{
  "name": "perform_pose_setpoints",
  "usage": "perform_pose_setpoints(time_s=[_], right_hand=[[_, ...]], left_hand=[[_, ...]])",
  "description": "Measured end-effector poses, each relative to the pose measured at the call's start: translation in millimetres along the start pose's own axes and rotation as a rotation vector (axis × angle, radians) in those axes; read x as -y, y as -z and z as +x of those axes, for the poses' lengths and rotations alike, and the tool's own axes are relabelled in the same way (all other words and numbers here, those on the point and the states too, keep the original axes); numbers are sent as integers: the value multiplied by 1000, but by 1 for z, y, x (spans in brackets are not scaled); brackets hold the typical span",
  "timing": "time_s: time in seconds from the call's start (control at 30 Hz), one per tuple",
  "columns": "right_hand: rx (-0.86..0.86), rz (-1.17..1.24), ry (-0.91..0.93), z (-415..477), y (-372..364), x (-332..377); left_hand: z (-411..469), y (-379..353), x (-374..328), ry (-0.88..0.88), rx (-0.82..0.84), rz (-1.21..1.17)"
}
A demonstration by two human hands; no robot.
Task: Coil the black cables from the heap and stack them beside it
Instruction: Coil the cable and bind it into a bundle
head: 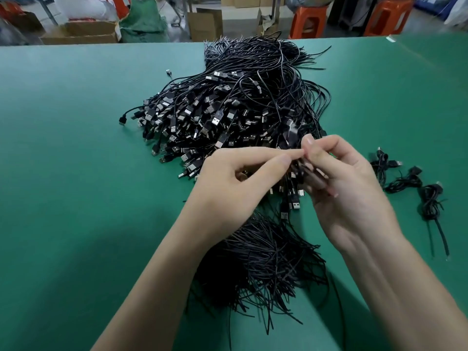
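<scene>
Our heap (228, 110) of black cables sat in the middle of the green table (76, 148). Just over it, our right hand (339, 178) curled its fingers round one black cable (312, 173). Our left hand (238, 176) reached its thumb and first finger to the right fingertips, but we could not tell if it pinched the cable. A few coiled cables (405, 182) lay just right of the heap.

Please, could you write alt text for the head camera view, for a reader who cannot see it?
Two bare hands work on one black cable above a large heap of black USB cables on a green table: the right hand holds it looped, the left hand pinches it. Three coiled cables lie right of the heap.
</scene>
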State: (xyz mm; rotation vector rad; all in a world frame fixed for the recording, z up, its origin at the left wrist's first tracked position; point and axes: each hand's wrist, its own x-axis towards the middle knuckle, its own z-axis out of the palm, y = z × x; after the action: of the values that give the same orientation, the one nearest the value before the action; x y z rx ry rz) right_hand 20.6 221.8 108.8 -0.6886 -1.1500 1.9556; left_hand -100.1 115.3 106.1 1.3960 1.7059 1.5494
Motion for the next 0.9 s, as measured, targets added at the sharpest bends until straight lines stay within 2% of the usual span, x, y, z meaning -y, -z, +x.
perform_pose_setpoints(time_s=[0.13,0.23,0.4,0.6,0.63,0.77,0.9], right_hand=[[37,-24,54,-2,-3,3],[16,70,32,-5,-7,2],[27,205,-61,-6,-12,-1],[4,266,-185,-2,-13,1],[-1,242,-191,-2,-13,1],[7,202,-109,-6,-9,3],[25,101,-48,-11,-11,1]], left_hand=[[1,-4,1,66,-102,-229],[5,-8,7,137,-117,-377],[3,-11,1,59,-73,-242],[1,-13,1,-116,-210,170],[1,-13,1,-118,-210,165],[1,-11,-2,-29,-107,-101],[2,-3,-2,21,-40,-188]])
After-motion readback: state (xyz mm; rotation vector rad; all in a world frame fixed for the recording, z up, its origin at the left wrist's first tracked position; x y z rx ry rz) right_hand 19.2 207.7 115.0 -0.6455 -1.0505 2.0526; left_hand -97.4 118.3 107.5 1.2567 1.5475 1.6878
